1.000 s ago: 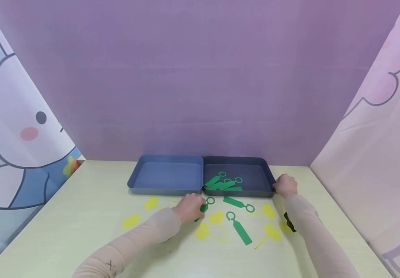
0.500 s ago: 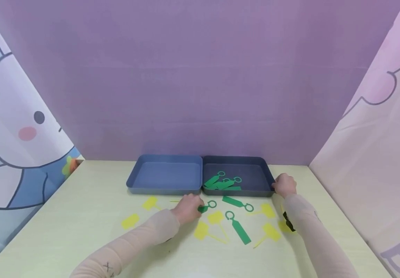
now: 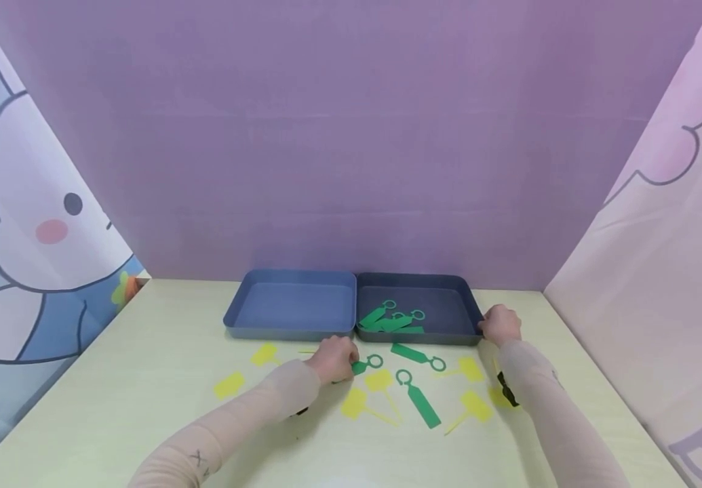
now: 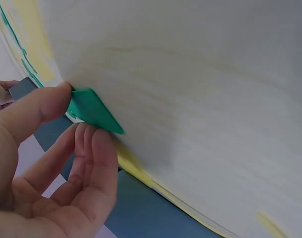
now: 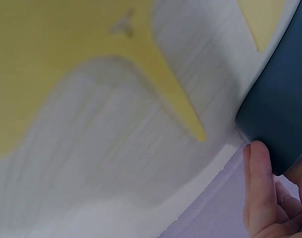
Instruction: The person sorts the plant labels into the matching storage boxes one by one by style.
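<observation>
Green tag (image 4: 93,108): smooth plastic | dark tray (image 3: 445,308): matt | table (image 3: 143,407): wood-look (faintly grained)

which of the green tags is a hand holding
The green tag pinched by the left hand; the two other green tags on the table and those in the dark tray are not held.

From my remote head view, I see a pale wood-grain table (image 3: 143,407). Toward its far edge sit a blue tray (image 3: 298,308) and, just to the right, a dark navy tray (image 3: 439,305). In front, I see green ring-ended tags (image 3: 424,405) and yellow flag-shaped tags (image 3: 353,403) lying scattered.
</observation>
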Available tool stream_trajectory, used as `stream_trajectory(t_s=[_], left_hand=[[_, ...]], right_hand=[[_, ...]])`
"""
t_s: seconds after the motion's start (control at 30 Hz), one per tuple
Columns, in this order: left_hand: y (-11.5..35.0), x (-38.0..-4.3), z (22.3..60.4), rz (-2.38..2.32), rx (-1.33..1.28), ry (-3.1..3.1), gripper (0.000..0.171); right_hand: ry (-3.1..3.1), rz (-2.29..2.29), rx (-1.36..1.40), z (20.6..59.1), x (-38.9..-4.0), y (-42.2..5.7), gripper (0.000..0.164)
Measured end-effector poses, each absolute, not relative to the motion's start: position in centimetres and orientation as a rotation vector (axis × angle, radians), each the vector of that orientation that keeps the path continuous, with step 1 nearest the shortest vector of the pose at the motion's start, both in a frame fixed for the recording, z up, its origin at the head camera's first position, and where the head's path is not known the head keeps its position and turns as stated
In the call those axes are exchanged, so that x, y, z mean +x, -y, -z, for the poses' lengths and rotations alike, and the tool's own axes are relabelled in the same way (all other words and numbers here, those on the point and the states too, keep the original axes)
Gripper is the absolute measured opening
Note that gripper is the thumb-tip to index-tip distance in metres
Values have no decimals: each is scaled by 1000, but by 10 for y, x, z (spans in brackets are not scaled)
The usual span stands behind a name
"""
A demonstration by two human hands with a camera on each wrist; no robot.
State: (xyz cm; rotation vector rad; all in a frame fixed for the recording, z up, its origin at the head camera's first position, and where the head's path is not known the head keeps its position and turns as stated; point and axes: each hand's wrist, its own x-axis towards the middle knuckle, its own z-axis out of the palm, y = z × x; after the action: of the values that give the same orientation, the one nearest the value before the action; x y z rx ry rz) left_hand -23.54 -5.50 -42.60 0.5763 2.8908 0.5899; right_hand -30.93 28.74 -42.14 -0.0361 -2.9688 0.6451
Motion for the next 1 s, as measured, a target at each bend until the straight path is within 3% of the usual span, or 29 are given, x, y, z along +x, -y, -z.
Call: stream_trajectory(t_s=[0.23,1.0], left_hand=[[53,-236,427,-622,461,-2834,28],[51,-235,412,-624,507,-2831,33]], right_hand=[[2968,-647,-39,423,-310,-288,47],[2968,-648,-28,421,-310,-288,47]])
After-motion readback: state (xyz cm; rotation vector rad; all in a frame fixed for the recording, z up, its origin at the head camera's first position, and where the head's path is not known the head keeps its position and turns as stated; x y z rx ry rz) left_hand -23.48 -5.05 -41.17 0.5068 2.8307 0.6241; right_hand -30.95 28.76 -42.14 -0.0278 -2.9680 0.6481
